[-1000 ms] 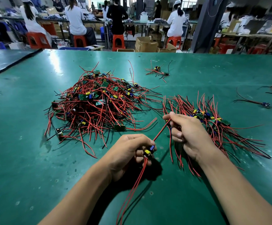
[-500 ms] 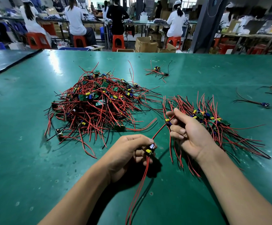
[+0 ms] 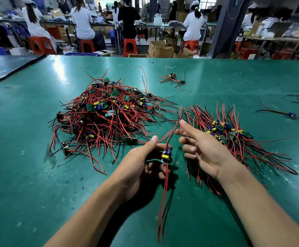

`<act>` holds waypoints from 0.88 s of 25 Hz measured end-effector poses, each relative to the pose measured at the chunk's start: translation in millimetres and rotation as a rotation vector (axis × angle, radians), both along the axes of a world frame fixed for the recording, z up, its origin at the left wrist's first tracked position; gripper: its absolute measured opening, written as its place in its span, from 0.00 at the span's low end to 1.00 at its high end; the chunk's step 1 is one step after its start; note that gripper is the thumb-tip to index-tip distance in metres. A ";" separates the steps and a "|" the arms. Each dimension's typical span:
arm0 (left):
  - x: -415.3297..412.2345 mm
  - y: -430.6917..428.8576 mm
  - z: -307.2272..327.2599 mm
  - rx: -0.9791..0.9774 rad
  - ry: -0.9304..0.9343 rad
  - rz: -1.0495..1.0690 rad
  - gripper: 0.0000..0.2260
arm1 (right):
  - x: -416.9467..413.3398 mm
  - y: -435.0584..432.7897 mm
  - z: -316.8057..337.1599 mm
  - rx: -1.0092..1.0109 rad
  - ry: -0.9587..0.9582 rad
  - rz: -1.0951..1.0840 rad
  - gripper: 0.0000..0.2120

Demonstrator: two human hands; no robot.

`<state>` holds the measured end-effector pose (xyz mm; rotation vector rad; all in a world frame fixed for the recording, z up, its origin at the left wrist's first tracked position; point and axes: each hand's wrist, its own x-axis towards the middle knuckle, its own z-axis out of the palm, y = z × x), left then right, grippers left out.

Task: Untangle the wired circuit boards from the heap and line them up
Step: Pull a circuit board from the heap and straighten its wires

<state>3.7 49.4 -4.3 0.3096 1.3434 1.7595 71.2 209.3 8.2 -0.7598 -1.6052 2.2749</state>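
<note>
A tangled heap (image 3: 107,118) of small green circuit boards with red and black wires lies on the green table, left of centre. To its right lies a row of boards (image 3: 229,134) with wires fanned out. My left hand (image 3: 145,163) pinches one small board (image 3: 166,155) with a yellow part, held above the table; its red wires trail down toward me and up past my right fingers. My right hand (image 3: 204,148) hovers beside it with fingers spread and straight, holding nothing; a red wire runs close by its fingertips.
A small separate bundle (image 3: 173,79) of wired boards lies at the far middle. More loose boards with wires (image 3: 291,114) lie at the right edge. The green table (image 3: 29,175) has a dark seam at the far left. People sit at benches beyond.
My right hand has let go of the red wire it was pinching and has spread open. My left hand still holds the board, lifted slightly.
</note>
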 end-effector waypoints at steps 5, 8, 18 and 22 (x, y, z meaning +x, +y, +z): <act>-3.8 -0.4 0.7 0.048 0.036 0.057 0.26 | 3.4 -23.8 -1.4 0.390 -0.019 0.151 0.19; -7.7 -2.1 0.5 0.064 -0.031 0.058 0.28 | 1.8 -30.4 -3.9 0.586 0.016 0.120 0.16; -8.6 -7.6 -14.3 -0.327 1.094 0.277 0.11 | 5.7 9.0 -7.0 1.028 -0.114 -0.512 0.09; -14.6 -8.1 -22.0 -0.535 1.308 0.217 0.19 | 11.2 22.4 -9.4 1.097 -0.344 -0.582 0.17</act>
